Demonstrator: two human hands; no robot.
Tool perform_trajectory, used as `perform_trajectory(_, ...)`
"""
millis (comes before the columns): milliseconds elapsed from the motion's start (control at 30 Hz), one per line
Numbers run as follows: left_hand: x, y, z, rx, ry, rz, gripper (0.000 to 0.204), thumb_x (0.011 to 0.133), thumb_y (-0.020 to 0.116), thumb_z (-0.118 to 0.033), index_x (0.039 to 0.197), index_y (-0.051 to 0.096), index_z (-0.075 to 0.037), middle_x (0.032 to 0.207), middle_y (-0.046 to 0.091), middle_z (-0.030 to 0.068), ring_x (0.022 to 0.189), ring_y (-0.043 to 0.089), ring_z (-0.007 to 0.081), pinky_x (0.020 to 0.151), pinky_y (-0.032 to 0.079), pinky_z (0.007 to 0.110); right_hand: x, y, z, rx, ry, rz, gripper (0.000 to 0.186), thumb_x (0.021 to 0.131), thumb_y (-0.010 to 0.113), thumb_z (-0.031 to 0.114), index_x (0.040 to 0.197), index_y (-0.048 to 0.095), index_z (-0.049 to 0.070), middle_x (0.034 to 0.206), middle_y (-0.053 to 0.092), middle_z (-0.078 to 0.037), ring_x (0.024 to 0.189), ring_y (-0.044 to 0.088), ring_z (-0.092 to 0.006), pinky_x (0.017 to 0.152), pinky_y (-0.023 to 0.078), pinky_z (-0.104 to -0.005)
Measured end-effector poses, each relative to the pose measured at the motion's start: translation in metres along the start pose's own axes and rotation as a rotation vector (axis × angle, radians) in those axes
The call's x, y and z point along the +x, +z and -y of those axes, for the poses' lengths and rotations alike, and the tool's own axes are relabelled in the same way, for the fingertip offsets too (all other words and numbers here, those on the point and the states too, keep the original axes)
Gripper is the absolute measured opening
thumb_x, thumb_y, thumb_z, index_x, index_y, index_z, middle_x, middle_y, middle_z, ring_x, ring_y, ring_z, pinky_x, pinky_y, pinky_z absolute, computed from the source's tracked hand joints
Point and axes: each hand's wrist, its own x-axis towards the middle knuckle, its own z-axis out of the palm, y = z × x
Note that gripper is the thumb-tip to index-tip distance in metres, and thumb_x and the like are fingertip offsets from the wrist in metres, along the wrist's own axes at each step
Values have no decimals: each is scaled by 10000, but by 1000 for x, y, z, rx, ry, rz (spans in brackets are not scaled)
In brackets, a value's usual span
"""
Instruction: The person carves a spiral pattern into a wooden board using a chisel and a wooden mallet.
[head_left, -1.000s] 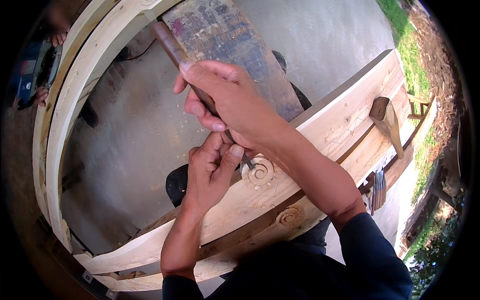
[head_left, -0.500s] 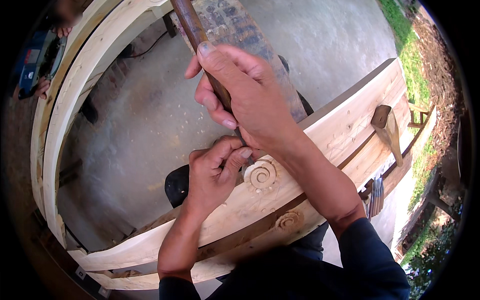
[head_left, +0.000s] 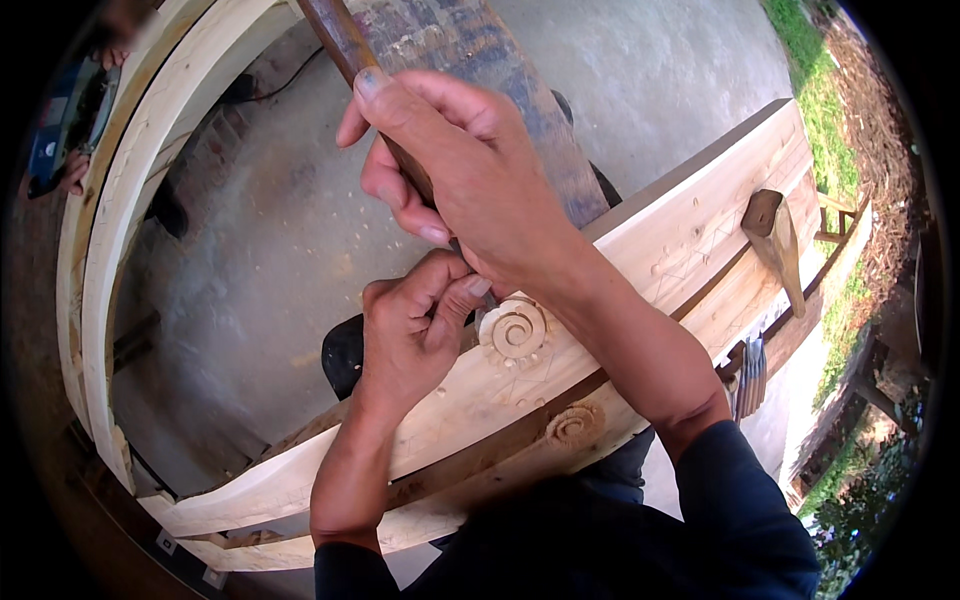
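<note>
My right hand [head_left: 475,175] is closed around the dark wooden handle of a carving chisel [head_left: 342,38], which slants down toward me. Lower on the same chisel, my left hand [head_left: 408,318] pinches the metal blade between thumb and fingers. The blade's end meets the upper left edge of a round spiral carving [head_left: 517,332] on a pale curved timber [head_left: 640,275]; the exact contact is partly hidden by my fingers. Nearer my body, a second spiral carving [head_left: 575,427] shows on a parallel timber.
A wooden mallet [head_left: 775,245] rests on the timbers at right, above a bundle of chisels [head_left: 748,378]. A paint-stained plank [head_left: 500,90] lies beyond my hands. At far left, another person's hand [head_left: 76,172] holds a blue power tool [head_left: 48,150] by a curved frame [head_left: 100,300].
Both my hands and the chisel have shifted a little left, the handle's top most of all. The blade now sits at the carving's upper left edge. The grips look unchanged.
</note>
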Motion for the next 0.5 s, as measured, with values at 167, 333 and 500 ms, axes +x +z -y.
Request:
perform_trajectory(167, -1, -1, 3, 0, 20, 7, 99, 1048, 652, -59, 984, 703, -3, 842, 796, 65, 765, 789, 171, 717, 597, 292, 0, -1, -3, -3, -19, 2, 397, 1128, 547, 381, 1030, 662, 14, 641, 555, -22, 447, 358, -44, 420, 278, -230)
perform_trajectory(333, -1, -1, 4, 11, 11, 13, 98, 1045, 650, -49, 977, 702, -1, 833, 788, 66, 728, 772, 170, 695, 587, 301, 0, 0, -1, -1, -14, 0, 405, 1129, 542, 383, 1033, 666, 10, 637, 557, -27, 441, 350, -48, 416, 271, -234)
perform_trajectory(500, -2, 0, 2, -13, 7, -7, 84, 1041, 658, -46, 991, 711, -3, 833, 788, 74, 712, 762, 173, 691, 585, 307, -1, 2, 1, -4, -30, -8, 399, 1130, 540, 372, 1022, 669, 10, 634, 555, -27, 441, 351, -46, 413, 268, -233)
